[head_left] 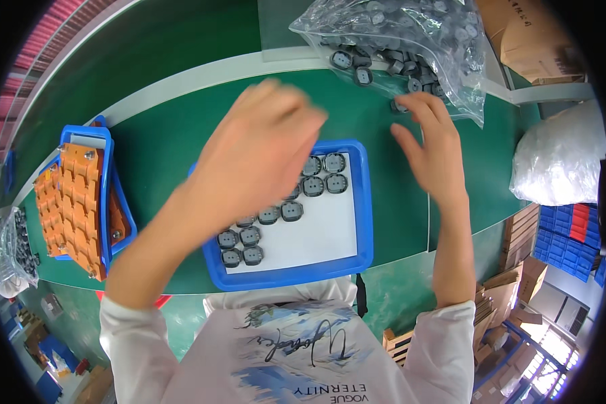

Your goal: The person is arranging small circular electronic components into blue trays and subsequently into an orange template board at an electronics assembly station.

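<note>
My right hand [432, 145] has its thumb and fingers spread apart. Its fingertips reach a small dark grey plastic part [397, 106] at the mouth of a clear plastic bag [468, 74]; I cannot tell if they touch it. More grey parts [362, 75] spill from the bag onto the green table. My left hand [259, 145] is smeared by motion above a blue tray [365, 222], its fingers bent and anything in them hidden. Rounded grey parts [291, 211] lie in rows on a white sheet [323, 239] inside the tray. My left forearm and hand cover some of them.
Orange moulded plates [81, 202] rest on stacked blue trays [106, 195] at the left. Another bag of dark parts [21, 242] lies at the far left edge. Cardboard boxes [528, 40] stand at the back right, with a white plastic-wrapped bundle [559, 158] closer.
</note>
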The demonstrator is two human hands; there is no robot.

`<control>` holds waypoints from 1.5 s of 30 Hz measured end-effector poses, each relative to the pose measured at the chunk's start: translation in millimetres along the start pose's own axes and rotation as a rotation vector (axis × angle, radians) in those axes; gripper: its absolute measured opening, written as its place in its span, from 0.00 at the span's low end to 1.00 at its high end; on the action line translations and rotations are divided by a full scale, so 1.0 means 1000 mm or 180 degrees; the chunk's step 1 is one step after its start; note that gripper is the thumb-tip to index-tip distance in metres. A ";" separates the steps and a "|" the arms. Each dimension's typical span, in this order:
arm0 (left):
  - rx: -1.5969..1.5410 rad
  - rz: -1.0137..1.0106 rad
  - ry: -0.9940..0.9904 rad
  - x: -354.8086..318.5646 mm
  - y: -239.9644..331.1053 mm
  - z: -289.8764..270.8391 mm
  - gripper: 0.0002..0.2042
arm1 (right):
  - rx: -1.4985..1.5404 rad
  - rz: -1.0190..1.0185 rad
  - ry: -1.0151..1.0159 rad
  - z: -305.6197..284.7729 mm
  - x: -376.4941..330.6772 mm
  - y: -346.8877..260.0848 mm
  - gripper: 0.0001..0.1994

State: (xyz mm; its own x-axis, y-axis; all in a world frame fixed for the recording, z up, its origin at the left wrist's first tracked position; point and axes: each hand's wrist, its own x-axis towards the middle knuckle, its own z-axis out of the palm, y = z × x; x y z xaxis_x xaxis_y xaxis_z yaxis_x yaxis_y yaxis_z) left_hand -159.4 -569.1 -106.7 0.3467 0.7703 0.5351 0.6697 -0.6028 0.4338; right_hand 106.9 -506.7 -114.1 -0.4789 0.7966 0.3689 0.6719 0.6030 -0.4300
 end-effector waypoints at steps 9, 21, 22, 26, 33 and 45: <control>0.0857 0.0141 -0.0236 0.079 -0.042 0.101 0.08 | 0.0177 0.0436 -0.0479 0.003 -0.026 0.006 0.17; 0.0239 -0.0332 -0.0687 0.036 -0.052 0.048 0.05 | -0.0180 -0.0147 -0.0319 0.009 -0.047 0.022 0.17; 0.0273 -0.0349 -0.0691 0.034 -0.054 0.046 0.05 | -0.0150 -0.0169 -0.0313 0.008 -0.048 0.019 0.17; 0.0034 -0.0305 -0.0608 0.021 -0.064 0.040 0.06 | 0.0148 -0.0188 -0.0175 0.001 -0.045 0.012 0.16; 0.0137 0.0318 -0.0267 0.022 -0.076 0.043 0.08 | 0.0249 -0.0682 -0.0325 0.004 -0.043 0.028 0.12; 0.0120 0.0851 -0.0538 0.032 -0.088 0.043 0.08 | 0.0305 -0.0695 -0.0402 0.002 -0.039 0.024 0.13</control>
State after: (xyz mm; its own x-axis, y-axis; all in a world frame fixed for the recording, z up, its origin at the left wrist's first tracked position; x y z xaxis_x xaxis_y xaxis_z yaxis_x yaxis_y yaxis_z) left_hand -179.8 -482.6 -159.0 0.6158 0.6112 0.4972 0.5629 -0.7829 0.2651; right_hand 141.0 -523.1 -140.4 -0.6773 0.6426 0.3583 0.4914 0.7576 -0.4297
